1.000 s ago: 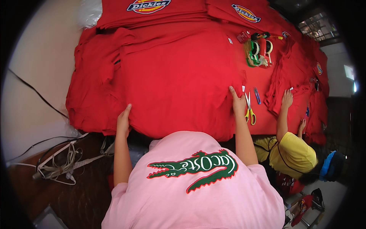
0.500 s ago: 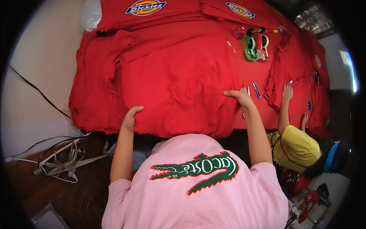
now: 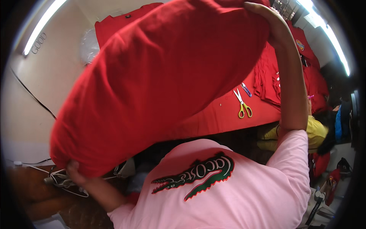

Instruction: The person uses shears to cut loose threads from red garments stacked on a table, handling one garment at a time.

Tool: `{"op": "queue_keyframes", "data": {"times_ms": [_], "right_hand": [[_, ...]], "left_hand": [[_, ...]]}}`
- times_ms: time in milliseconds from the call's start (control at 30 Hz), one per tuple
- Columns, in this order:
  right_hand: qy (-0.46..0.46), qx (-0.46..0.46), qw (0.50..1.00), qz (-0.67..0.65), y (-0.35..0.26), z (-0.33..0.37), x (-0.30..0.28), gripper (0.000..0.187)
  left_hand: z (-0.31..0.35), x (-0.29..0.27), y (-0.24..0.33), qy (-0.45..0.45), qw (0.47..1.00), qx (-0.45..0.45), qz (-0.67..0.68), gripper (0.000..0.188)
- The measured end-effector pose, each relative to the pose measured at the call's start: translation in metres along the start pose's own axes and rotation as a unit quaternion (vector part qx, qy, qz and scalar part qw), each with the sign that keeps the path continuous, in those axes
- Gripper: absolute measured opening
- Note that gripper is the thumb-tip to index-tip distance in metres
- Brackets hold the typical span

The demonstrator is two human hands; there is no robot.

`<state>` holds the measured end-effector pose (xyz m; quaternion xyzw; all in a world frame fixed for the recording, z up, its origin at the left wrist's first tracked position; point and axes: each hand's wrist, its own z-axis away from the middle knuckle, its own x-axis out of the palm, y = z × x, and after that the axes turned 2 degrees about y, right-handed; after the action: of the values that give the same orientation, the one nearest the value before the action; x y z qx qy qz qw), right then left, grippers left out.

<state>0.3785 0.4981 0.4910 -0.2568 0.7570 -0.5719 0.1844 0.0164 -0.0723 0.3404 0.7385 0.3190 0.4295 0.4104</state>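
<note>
A large red garment (image 3: 164, 72) is held up off the table, tilted, its right end high and its left end low. My left hand (image 3: 77, 173) grips the low end near the table's left front corner; its fingers are partly hidden behind the cloth. My right hand (image 3: 272, 19) grips the raised end at the top of the view, thumb on the near face and the other fingers out of sight behind. Whether the cloth is one layer or several I cannot tell. Scissors with yellow handles (image 3: 245, 110) and a blue snipper-like tool (image 3: 246, 90) lie on the red-covered table (image 3: 213, 118).
Red shirts (image 3: 268, 76) lie piled at the right, and another red shirt (image 3: 114, 28) lies at the back left. A person in a yellow top (image 3: 316, 131) is close on my right. Cables and a power strip (image 3: 57, 177) lie at the lower left.
The red garment has risen from the table and tilted. My right hand has gone up and away, my left hand down and left. The scissors are now uncovered; the tape dispensers are hidden.
</note>
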Motion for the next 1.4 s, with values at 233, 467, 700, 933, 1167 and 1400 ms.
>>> {"op": "queue_keyframes", "data": {"times_ms": [233, 467, 700, 933, 1167, 1400], "right_hand": [[-0.158, 0.078, 0.984, 0.039, -0.001, -0.051, 0.108, 0.025], [-0.464, 0.020, 0.881, -0.084, 0.043, -0.085, 0.247, 0.037], [-0.657, -0.087, 0.749, -0.016, 0.039, -0.115, 0.350, 0.051], [-0.507, -0.159, 0.761, 0.372, 0.087, -0.125, 0.384, 0.055], [-0.575, -0.207, 0.721, 0.327, 0.051, -0.101, 0.159, 0.052], [-0.253, 0.023, 0.939, 0.233, 0.271, -0.062, -0.062, 0.043]], "left_hand": [[0.094, 0.088, 0.069, 0.241, 0.968, 0.032, 0.056, 0.058], [0.198, 0.095, 0.128, 0.419, 0.883, 0.195, -0.077, 0.053], [0.234, 0.199, 0.087, 0.218, 0.966, -0.062, -0.127, 0.044], [0.181, 0.407, -0.063, -0.256, 0.859, -0.426, -0.121, 0.036], [0.192, 0.412, -0.160, -0.566, 0.743, -0.336, -0.122, 0.043], [0.224, 0.254, -0.181, -0.384, 0.793, -0.373, -0.292, 0.031]]}}
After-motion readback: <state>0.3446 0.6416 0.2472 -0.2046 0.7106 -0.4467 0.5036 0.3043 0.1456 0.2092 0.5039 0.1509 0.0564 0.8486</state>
